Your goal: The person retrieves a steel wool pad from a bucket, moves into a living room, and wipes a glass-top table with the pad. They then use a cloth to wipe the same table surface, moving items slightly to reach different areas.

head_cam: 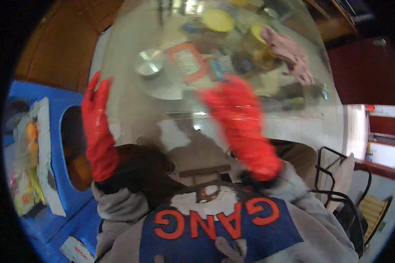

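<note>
Both hands wear long red rubber gloves over a glass table (131,75). My left hand (98,128) rests at the table's left edge with its fingers apart and nothing in them. Blurred by motion, my right hand (240,121) is over the near part of the table, its fingers pointing away from me; whether it holds something cannot be told. Just beyond it lie an orange-framed card or packet (189,62) and a small blue and green packet (215,68). A round metal lid or tin (148,62) stands between the hands, farther back. A pink cloth (289,54) is at the right.
Yellow round lids (218,20) and jars stand at the back. At the left is a blue plastic shelf unit (57,95) holding packets and orange items. A black metal-framed chair (335,184) is at the right, with wooden furniture (65,42) beyond the table's left side.
</note>
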The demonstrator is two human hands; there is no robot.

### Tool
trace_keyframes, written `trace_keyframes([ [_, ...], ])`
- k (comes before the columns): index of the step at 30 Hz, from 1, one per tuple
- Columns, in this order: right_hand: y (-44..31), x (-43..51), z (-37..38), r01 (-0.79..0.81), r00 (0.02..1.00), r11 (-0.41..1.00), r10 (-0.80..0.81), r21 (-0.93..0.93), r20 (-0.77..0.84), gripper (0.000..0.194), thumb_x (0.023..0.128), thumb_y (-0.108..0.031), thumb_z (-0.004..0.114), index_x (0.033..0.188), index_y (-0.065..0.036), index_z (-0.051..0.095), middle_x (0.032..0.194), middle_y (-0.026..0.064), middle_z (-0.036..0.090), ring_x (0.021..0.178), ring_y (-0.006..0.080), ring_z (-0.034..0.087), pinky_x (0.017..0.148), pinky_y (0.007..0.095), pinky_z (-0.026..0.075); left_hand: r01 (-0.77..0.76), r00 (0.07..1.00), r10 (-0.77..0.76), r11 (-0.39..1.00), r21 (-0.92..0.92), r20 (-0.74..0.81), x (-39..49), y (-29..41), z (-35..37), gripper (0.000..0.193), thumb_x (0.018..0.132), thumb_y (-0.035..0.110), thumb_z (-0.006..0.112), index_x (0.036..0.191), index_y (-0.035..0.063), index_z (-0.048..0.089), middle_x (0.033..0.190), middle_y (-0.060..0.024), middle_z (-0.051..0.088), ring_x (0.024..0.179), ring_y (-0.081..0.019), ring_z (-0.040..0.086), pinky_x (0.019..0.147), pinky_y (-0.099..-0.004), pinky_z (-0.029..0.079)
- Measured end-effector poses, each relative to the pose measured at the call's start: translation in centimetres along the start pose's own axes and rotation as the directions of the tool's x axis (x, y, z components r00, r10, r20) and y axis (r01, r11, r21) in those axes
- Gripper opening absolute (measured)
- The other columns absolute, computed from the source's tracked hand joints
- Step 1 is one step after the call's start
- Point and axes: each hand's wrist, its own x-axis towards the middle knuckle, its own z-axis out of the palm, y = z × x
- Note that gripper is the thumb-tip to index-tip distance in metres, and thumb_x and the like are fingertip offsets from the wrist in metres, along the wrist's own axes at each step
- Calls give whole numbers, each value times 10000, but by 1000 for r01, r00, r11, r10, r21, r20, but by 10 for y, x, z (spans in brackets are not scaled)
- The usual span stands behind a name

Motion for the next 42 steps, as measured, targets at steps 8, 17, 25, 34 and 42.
trace_keyframes([
  [8,7,-19,-12,65,979,972,-106,-227,-174,439,827,-173,661,1265,-161,647,1289,114,602,1219,338,535,1026,478,427,123,992,-115,980,-158,55,8,-11,-5,497,969,333,582,1354,22,537,1291,-88,610,1211,-185,524,1054,-317,356],
  [17,35,-22,-44,-276,934,956,243,-96,-263,396,830,-140,639,1225,-103,633,1188,137,609,1146,362,548,996,488,428,-178,944,267,905,385,-192,0,23,13,521,920,296,657,1351,24,546,1349,-153,573,1246,-268,521,1055,-370,365],
  [25,134,-80,-58,-243,911,935,129,-257,-391,367,768,-142,654,1135,-129,678,1083,111,659,1079,319,595,965,477,451,-532,731,658,383,755,181,-27,61,63,480,889,191,680,1343,101,554,1334,-119,589,1271,-398,479,1064,-474,323],
  [34,81,-50,-81,-158,802,953,-29,-257,-597,328,764,-155,638,1084,-92,677,1115,133,661,1131,350,573,1018,491,417,-660,734,562,458,595,381,-54,105,179,531,881,250,691,1381,169,530,1382,-59,554,1389,-350,376,1146,-550,182],
  [42,228,-112,-161,-435,670,848,81,-302,-738,238,831,-122,627,1053,-66,690,1027,176,669,1028,381,596,916,478,471,-640,751,541,458,617,377,-63,102,210,444,908,270,655,1325,138,576,1367,-125,557,1359,-364,409,1149,-542,182],
])
